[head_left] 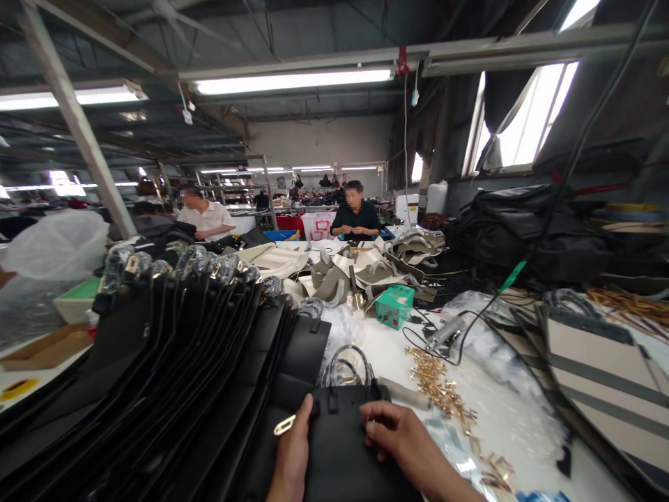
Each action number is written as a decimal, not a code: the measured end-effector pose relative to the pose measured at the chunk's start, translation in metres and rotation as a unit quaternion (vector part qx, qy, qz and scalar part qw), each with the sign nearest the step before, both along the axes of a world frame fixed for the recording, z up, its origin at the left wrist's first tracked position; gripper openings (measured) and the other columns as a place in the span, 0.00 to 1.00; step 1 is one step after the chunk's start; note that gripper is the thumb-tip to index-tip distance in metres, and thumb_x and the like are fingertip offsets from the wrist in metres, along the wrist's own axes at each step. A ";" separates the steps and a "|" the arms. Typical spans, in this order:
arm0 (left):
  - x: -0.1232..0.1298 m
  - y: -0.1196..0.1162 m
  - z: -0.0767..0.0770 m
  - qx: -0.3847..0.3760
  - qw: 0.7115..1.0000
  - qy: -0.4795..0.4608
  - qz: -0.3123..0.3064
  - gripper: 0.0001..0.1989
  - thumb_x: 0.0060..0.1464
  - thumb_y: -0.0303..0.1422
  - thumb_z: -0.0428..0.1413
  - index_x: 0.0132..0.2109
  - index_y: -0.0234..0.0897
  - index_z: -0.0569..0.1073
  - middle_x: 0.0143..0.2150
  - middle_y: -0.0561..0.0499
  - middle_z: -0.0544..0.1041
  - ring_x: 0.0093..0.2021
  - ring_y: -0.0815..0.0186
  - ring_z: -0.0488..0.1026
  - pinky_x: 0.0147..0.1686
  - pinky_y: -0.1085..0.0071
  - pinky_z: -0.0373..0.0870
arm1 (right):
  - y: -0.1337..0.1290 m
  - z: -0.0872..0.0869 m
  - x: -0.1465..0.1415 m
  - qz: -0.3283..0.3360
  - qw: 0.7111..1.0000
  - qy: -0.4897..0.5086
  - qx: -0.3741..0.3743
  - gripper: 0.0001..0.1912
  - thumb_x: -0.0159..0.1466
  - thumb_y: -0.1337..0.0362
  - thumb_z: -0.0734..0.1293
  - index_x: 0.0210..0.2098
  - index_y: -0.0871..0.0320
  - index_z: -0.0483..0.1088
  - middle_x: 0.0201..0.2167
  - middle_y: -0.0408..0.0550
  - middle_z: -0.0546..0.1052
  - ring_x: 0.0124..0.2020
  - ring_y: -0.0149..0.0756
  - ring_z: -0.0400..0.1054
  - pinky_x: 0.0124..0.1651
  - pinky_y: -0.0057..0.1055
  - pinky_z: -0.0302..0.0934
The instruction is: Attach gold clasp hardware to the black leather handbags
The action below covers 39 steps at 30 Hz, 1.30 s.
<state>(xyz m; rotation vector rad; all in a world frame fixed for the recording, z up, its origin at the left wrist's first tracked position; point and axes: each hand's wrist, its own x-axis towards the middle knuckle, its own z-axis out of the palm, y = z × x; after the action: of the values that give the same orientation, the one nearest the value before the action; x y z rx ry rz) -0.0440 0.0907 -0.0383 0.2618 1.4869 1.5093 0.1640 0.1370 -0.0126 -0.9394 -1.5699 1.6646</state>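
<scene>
A black handbag panel (pixel 339 446) with plastic-wrapped loop handles (pixel 345 362) lies before me. My left hand (pixel 293 450) is closed on its left edge, thumb along the front. A gold oval metal fitting (pixel 285 425) shows just left of that thumb; whether the hand holds it I cannot tell. Over the panel's upper right, my right hand (pixel 394 436) has its fingers curled together in a pinch. What lies between those fingertips is too small to make out. Loose gold metal fittings (pixel 439 383) are heaped on the white table to the right.
Several black bag panels (pixel 198 376) stand in a row at left. A green box with knobs (pixel 394 307) and a corded tool (pixel 444 333) are beyond the fittings. Beige striped panels (pixel 606 383) lie at right. Two co-workers (pixel 358 216) sit across the table.
</scene>
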 end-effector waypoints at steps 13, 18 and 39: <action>0.010 -0.007 0.009 0.005 1.000 0.029 -0.004 0.28 0.46 0.51 0.63 0.43 0.29 0.80 0.37 0.40 0.82 0.46 0.50 0.78 0.48 0.56 0.73 | 0.008 -0.012 -0.063 -0.094 0.994 0.044 -0.016 0.22 0.54 0.52 0.73 0.40 0.63 0.73 0.30 0.50 0.78 0.33 0.39 0.76 0.30 0.28 0.69; 0.012 -0.010 0.007 -0.011 0.998 0.057 -0.030 0.34 0.44 0.58 0.60 0.43 0.29 0.79 0.43 0.38 0.82 0.49 0.48 0.77 0.47 0.57 0.73 | 0.005 -0.021 -0.061 -0.125 0.992 0.005 0.005 0.24 0.56 0.50 0.72 0.42 0.64 0.74 0.31 0.51 0.79 0.31 0.39 0.76 0.26 0.27 0.68; 0.014 -0.010 0.007 -0.008 0.989 0.142 -0.031 0.30 0.51 0.56 0.55 0.43 0.32 0.80 0.45 0.40 0.81 0.51 0.48 0.75 0.52 0.59 0.68 | -0.009 -0.013 -0.069 -0.129 0.974 -0.091 0.162 0.15 0.62 0.53 0.67 0.38 0.60 0.72 0.26 0.46 0.77 0.23 0.35 0.72 0.27 0.27 0.64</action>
<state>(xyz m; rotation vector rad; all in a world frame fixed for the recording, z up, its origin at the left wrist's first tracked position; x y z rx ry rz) -0.0295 0.0802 -0.0318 0.5260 1.6961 1.4541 0.0951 0.1281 -0.0258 -1.0891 -1.6937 1.1279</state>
